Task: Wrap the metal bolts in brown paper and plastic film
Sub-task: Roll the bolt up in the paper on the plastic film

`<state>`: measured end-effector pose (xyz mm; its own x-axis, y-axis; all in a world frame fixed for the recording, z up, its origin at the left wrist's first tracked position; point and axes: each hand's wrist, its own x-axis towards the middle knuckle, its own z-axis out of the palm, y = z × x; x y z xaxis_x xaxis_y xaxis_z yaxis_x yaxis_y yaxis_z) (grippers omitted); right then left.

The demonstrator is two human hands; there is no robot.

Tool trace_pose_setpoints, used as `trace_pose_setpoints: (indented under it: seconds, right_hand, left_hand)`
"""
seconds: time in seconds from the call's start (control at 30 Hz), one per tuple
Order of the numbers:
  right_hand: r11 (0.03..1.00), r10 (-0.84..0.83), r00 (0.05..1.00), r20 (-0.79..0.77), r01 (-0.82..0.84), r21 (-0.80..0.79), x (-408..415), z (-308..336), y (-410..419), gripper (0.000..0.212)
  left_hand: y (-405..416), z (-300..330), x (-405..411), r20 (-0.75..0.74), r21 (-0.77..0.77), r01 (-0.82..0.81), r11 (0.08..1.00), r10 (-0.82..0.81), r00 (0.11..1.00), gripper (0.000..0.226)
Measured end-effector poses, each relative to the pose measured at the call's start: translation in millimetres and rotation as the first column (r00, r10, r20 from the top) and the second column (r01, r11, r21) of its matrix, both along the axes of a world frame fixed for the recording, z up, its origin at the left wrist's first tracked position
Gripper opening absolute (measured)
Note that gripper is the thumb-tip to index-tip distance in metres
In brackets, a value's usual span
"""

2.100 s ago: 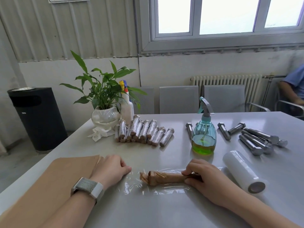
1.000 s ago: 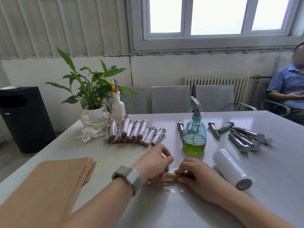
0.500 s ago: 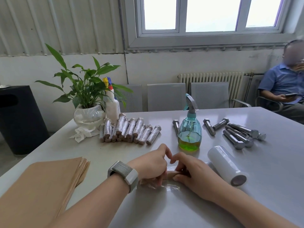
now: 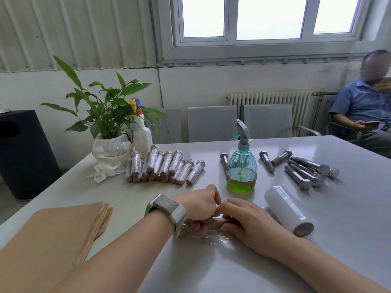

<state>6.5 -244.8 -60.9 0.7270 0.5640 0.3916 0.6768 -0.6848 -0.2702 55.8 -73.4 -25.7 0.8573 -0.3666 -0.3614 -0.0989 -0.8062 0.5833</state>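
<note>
Two bare hands meet at the near middle of a grey table [image 4: 349, 208], working one paper-wrapped bolt [image 4: 214, 223] that lies crosswise on a sheet of clear plastic film [image 4: 209, 237]. The left hand [image 4: 197, 206], a pale woven watch [image 4: 167, 208] on its wrist, has its fingers curled down over the left end of the bundle; the right hand [image 4: 246, 218] lies over the right end, fingers bent around it. Only a short tan stretch of the wrapping shows between the two hands, and the film wrinkles and glints just in front of them.

One roll of plastic film [image 4: 288, 210], white with a grey core, lies just right of the right hand. One stack of brown paper sheets [image 4: 53, 240] sits at the near left edge. Behind the hands, roughly ten finished bundles [image 4: 167, 168], shiny with film and brown at the ends, lie side by side in a row; the exact count is hard to read where they overlap. Seven or so bare metal bolts [image 4: 304, 170] with hexagonal heads lie at the right, several heaped together, and one further single bolt [image 4: 224, 160] rests just left of a teal spray bottle [image 4: 241, 163] holding green liquid.

One potted plant [image 4: 108, 123] in a glass bowl stands at the far left corner beside a white bottle [image 4: 142, 136] and a crumpled tissue [image 4: 101, 171]. A person in a blue shirt [image 4: 364, 111] sits at the right by the wall.
</note>
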Motion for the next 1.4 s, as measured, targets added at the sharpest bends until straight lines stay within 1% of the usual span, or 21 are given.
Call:
trace_pose_setpoints:
  seconds: [0.07, 0.17, 0.3, 0.4, 0.47, 0.5, 0.53, 0.57, 0.6, 0.63, 0.67, 0.7, 0.73, 0.83, 0.9, 1.03, 1.2, 1.27, 1.33, 1.4]
  right_hand:
    - [1.0, -0.004, 1.0, 0.001, 0.004, -0.002, -1, 0, 0, 0.02]
    - [1.0, -0.002, 1.0, 0.005, 0.002, -0.012, -1, 0, 0, 0.019]
    - [1.0, -0.003, 1.0, 0.003, 0.003, -0.011, -1, 1, 0, 0.015]
    - [1.0, 0.004, 1.0, 0.011, -0.003, -0.026, 0, 1, 0, 0.009]
    - [1.0, 0.005, 1.0, 0.009, -0.005, -0.023, 0, 1, 0, 0.009]
    - [1.0, 0.004, 1.0, 0.005, -0.004, -0.021, 0, 1, 0, 0.009]
    - [1.0, 0.003, 1.0, -0.001, -0.003, -0.021, 0, 1, 0, 0.009]
    - [1.0, 0.002, 1.0, -0.006, -0.002, -0.019, 0, 1, 0, 0.009]
    - [1.0, 0.0, 1.0, -0.008, 0.0, -0.017, 0, 1, 0, 0.008]
    - [1.0, -0.002, 1.0, -0.009, 0.002, -0.015, 0, 2, 0, 0.008]
    - [1.0, -0.004, 1.0, -0.012, 0.004, -0.013, 0, 2, 0, 0.008]
    - [1.0, -0.004, 1.0, -0.018, 0.004, -0.013, 0, 3, 1, 0.008]
    - [1.0, -0.004, 1.0, -0.023, 0.004, -0.014, 0, 3, 1, 0.007]
    - [1.0, -0.01, 1.0, -0.029, 0.009, -0.016, 0, 3, 2, 0.006]
    - [1.0, -0.015, 0.999, -0.034, 0.014, -0.02, 1, 2, 1, 0.007]
    - [0.999, -0.038, 0.996, -0.076, 0.038, -0.003, 2, 2, 0, 0.01]
    - [0.995, -0.102, 0.984, -0.148, 0.104, 0.006, 4, 4, 4, 0.031]
    - [0.991, -0.136, 0.986, -0.098, 0.137, 0.004, 4, 2, 11, 0.031]
    - [0.986, -0.166, 0.986, -0.027, 0.165, -0.033, 3, -1, 19, 0.032]
    - [0.982, -0.185, 0.983, -0.01, 0.184, -0.047, 3, -3, 22, 0.031]
  left_hand:
    - [0, 2, 0, 0.023, 0.03, 0.01, 0.999, -0.011, 1.0, 0.026]
    - [0, 4, -1, 0.063, 0.072, 0.039, 0.997, -0.043, 0.997, 0.025]
    - [2, 5, -5, 0.051, 0.021, 0.008, 1.0, -0.009, 0.999, 0.027]
    - [10, 7, -12, 0.019, -0.087, -0.029, 0.996, 0.031, 0.999, 0.027]
    - [18, 7, -21, 0.01, -0.218, -0.049, 0.975, 0.053, 0.999, 0.025]
    - [23, 6, -25, 0.03, -0.297, -0.052, 0.953, 0.064, 0.998, 0.024]
    - [29, 5, -29, 0.091, -0.359, -0.041, 0.933, 0.079, 0.993, 0.023]
    - [36, 3, -32, 0.207, -0.374, -0.009, 0.927, 0.093, 0.974, 0.023]
    - [43, 1, -35, 0.356, -0.321, 0.034, 0.946, 0.087, 0.93, 0.022]
    - [50, -1, -37, 0.502, -0.213, 0.061, 0.975, 0.056, 0.863, 0.02]
    - [56, -4, -39, 0.608, -0.094, 0.064, 0.994, 0.006, 0.794, 0.017]
    - [60, -7, -41, 0.664, -0.008, 0.058, 0.998, -0.038, 0.746, 0.012]
    - [62, -9, -42, 0.689, 0.031, 0.066, 0.997, -0.069, 0.722, 0.009]
    - [58, -15, -43, 0.721, 0.064, 0.115, 0.991, -0.125, 0.681, 0.014]
    - [54, -18, -42, 0.737, 0.076, 0.102, 0.992, -0.124, 0.664, 0.016]
    - [49, -26, -42, 0.711, 0.029, 0.071, 0.997, -0.07, 0.699, 0.018]
    - [44, -29, -41, 0.688, 0.046, 0.052, 0.998, -0.069, 0.723, 0.023]
    - [44, -30, -40, 0.694, 0.037, 0.043, 0.998, -0.057, 0.718, 0.022]
    - [44, -32, -40, 0.7, 0.032, 0.033, 0.999, -0.046, 0.712, 0.021]
    - [43, -33, -42, 0.704, 0.046, 0.025, 0.999, -0.05, 0.708, 0.022]
